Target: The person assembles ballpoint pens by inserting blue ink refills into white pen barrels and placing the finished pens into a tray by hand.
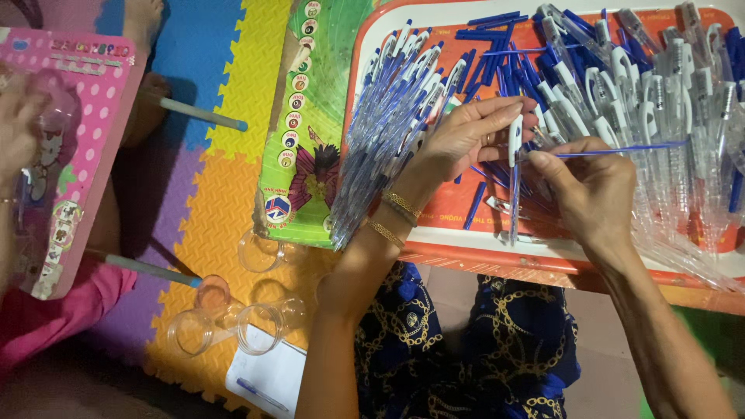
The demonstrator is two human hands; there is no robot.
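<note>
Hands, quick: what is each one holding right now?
Left hand: fingers closed on a clear pen barrel with a white clip.
Right hand: fingers pinching a thin blue refill.

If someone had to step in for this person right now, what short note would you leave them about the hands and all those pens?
Left hand: holds a clear pen barrel with a white clip upright over the tray.
Right hand: pinches a thin blue refill, its tip at the barrel's top end, not yet inside as far as I can tell.
Done: a row of assembled pens lies on the left side of the orange tray.
Left: empty clear barrels are heaped on the right, loose blue refills in the middle.
Nearby: clear plastic cups on the foam mat; another person's hand at the far left.
</note>
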